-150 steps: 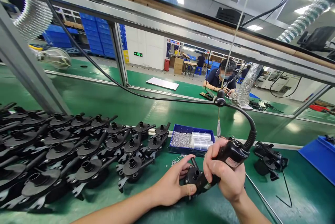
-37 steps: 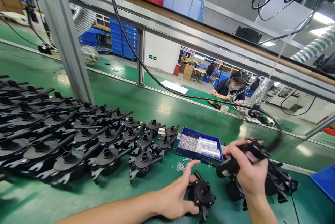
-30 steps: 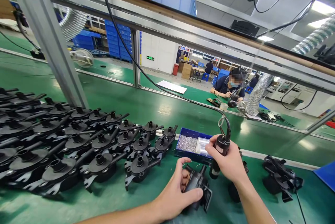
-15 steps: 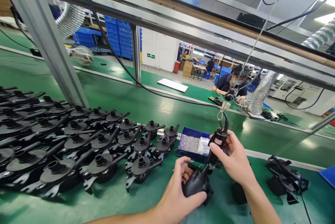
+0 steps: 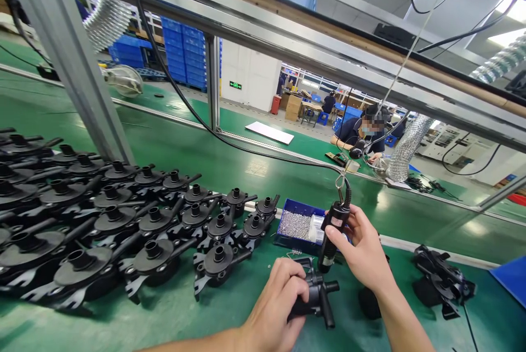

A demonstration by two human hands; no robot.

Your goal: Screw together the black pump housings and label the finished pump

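Observation:
My left hand (image 5: 278,298) is closed around a black plastic pump-like part (image 5: 315,296), its pipe stubs pointing right and toward me. In my right hand (image 5: 364,248) is a black electric screwdriver (image 5: 337,219), held nearly upright, nose down, hanging from a hook and cable. The tool's lower end is just above and behind the part; whether it touches cannot be made out. Behind the tool stands a blue bin (image 5: 283,240) with many small metal screws (image 5: 295,224) and a clear-white packet. A few loose screws (image 5: 294,253) lie in front of the bin.
Rows of similar black parts with metal brackets (image 5: 153,256) fill the left of the green bench (image 5: 172,319). More black parts (image 5: 444,280) lie at right. A metal post (image 5: 88,67) rises at left. A black cable (image 5: 246,146) droops across. A co-worker (image 5: 361,130) sits opposite.
My left hand has turned the part and shifted its grip, so the stubs now face right. The screwdriver no longer reaches down into the part. The camera view has shifted slightly.

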